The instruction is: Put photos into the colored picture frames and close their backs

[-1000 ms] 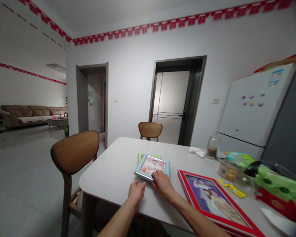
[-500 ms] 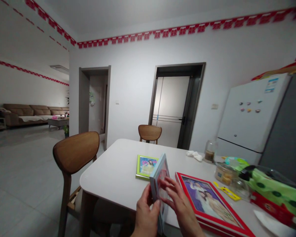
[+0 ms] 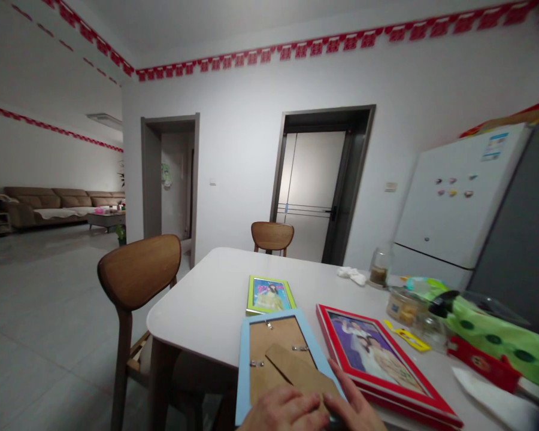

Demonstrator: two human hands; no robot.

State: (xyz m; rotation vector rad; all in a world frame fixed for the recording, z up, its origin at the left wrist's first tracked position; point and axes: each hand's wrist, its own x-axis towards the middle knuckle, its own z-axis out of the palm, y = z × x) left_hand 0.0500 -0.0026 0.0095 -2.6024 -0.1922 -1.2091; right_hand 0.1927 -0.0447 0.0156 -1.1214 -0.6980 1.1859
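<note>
A light blue picture frame (image 3: 245,347) lies tilted at the near table edge with its back towards me. Its brown backing board (image 3: 263,341) has small metal clips and a brown stand flap (image 3: 291,368). My left hand (image 3: 282,410) has curled fingers over the lower end of the flap. At the frame's right lower edge, my right hand (image 3: 357,404) grips with its fingers along the side. Behind the blue frame lies a green picture frame (image 3: 250,293), face up and partly covered. A red picture frame (image 3: 399,389) lies face up to the right, atop another red one.
A white table (image 3: 197,299) carries a glass jar (image 3: 379,269), crumpled tissue (image 3: 353,275), a plastic tub (image 3: 402,305), a yellow tag (image 3: 408,337) and a green dotted bag (image 3: 503,341). Wooden chairs (image 3: 139,272) stand at the left and far side.
The blue frame has turned from edge-on and upright to lying back with its rear side showing. Both hands have moved down to its lower part.
</note>
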